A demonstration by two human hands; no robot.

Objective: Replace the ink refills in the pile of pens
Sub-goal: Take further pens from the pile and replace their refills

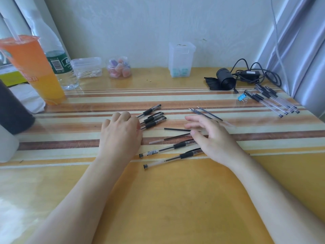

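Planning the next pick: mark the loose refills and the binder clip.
loose refills (210,113): head view, mid-shaft of one.
binder clip (241,98): head view, blue body.

It is bright here, with soft daylight and no dark corners. The counter (175,199) is shiny, and a pale white shine lies on it near my left arm. Under my left hand (121,132) and my right hand (214,138) the shadows are faint and soft. The fingers (197,120) of my right hand look smeared and blurry, but my left hand looks sharp. The picture bends at the sides: the orange cup (35,67) leans in on the left, and the curtain (299,41) leans in on the right.
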